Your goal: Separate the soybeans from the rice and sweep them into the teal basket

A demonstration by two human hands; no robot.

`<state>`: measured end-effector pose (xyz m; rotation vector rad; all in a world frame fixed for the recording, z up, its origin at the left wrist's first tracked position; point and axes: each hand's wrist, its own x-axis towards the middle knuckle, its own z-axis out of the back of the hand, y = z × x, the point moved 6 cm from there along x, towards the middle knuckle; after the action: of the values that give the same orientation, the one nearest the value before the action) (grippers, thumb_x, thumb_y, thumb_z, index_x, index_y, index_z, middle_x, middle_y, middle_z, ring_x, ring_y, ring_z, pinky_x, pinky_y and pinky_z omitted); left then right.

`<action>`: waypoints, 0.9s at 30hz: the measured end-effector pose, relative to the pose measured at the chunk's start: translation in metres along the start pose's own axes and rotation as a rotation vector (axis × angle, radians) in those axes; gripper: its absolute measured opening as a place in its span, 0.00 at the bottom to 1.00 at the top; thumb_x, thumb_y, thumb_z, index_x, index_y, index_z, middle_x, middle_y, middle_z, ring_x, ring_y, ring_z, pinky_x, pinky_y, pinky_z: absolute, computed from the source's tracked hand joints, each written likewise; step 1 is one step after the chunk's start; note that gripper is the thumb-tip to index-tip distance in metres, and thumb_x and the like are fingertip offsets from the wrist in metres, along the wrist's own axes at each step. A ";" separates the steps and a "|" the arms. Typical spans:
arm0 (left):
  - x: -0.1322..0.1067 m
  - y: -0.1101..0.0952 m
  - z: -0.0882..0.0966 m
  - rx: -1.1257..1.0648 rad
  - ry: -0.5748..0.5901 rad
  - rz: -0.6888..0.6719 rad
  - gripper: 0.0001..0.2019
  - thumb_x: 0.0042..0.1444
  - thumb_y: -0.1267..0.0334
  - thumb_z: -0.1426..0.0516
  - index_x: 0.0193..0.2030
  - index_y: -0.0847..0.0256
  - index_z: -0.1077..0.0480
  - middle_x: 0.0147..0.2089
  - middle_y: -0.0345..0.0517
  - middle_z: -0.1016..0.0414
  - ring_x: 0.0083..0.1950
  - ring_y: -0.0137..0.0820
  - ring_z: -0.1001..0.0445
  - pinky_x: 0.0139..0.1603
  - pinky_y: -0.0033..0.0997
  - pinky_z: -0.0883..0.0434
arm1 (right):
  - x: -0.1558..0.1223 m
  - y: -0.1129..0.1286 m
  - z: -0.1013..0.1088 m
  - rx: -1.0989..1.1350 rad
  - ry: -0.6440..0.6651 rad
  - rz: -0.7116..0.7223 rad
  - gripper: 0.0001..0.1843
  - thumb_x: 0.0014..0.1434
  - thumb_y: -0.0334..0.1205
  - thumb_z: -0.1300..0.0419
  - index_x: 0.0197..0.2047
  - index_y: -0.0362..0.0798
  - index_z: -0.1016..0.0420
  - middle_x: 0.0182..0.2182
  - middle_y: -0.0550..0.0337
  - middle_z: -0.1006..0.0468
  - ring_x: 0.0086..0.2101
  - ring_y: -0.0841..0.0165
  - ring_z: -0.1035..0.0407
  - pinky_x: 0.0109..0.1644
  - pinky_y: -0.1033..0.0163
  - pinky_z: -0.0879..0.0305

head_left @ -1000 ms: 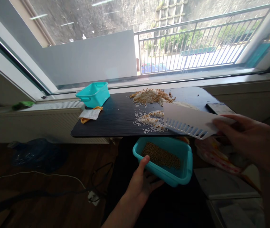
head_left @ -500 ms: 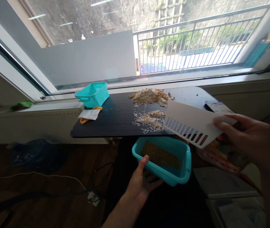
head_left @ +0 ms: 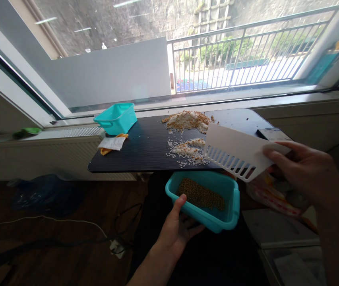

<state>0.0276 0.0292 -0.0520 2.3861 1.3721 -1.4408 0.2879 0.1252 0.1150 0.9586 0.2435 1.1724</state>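
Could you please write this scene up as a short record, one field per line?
Left hand: holds turquoise bin, thumb at the rim
Bin contents: small brown grains
Right hand: holds white slotted sheet by one end
Dark table: back pile and front pile, both mixed white and brown
Table's left end: second turquoise bin, white cloth or paper

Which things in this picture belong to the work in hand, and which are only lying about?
In the job:
slotted white scraper, right hand
turquoise tub with brown grains, left hand
mixed grain piles on the table
probably the second turquoise tub

Seemingly lying about:
white sheet over orange cloth
blue bottle
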 end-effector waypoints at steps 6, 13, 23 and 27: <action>-0.001 0.000 0.001 0.005 -0.002 0.000 0.29 0.56 0.48 0.41 0.61 0.60 0.36 0.56 0.61 0.27 0.54 0.49 0.26 0.51 0.49 0.26 | -0.008 0.002 -0.002 0.126 0.041 -0.193 0.17 0.40 0.45 0.35 0.35 0.48 0.19 0.14 0.66 0.28 0.15 0.69 0.35 0.17 0.65 0.40; -0.001 0.000 0.000 -0.007 -0.019 -0.005 0.28 0.56 0.49 0.41 0.61 0.58 0.36 0.58 0.60 0.28 0.56 0.51 0.26 0.52 0.51 0.27 | -0.005 -0.004 -0.002 0.139 0.038 -0.164 0.19 0.41 0.48 0.35 0.37 0.48 0.18 0.17 0.62 0.26 0.18 0.67 0.32 0.18 0.64 0.38; -0.003 -0.001 -0.001 -0.003 -0.006 -0.014 0.29 0.56 0.49 0.41 0.62 0.59 0.37 0.58 0.59 0.28 0.57 0.51 0.27 0.52 0.51 0.27 | -0.014 0.010 -0.006 0.226 0.086 -0.300 0.14 0.39 0.43 0.34 0.33 0.49 0.20 0.15 0.66 0.27 0.15 0.72 0.37 0.15 0.69 0.44; -0.003 -0.001 -0.001 -0.005 0.001 -0.011 0.29 0.57 0.49 0.42 0.62 0.59 0.37 0.58 0.59 0.28 0.58 0.52 0.28 0.54 0.52 0.27 | -0.009 0.004 -0.007 0.239 0.063 -0.252 0.17 0.40 0.45 0.34 0.36 0.48 0.19 0.16 0.64 0.27 0.17 0.71 0.35 0.16 0.68 0.41</action>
<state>0.0272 0.0282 -0.0484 2.3807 1.3894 -1.4363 0.2770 0.1210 0.1116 1.0659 0.5493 0.9555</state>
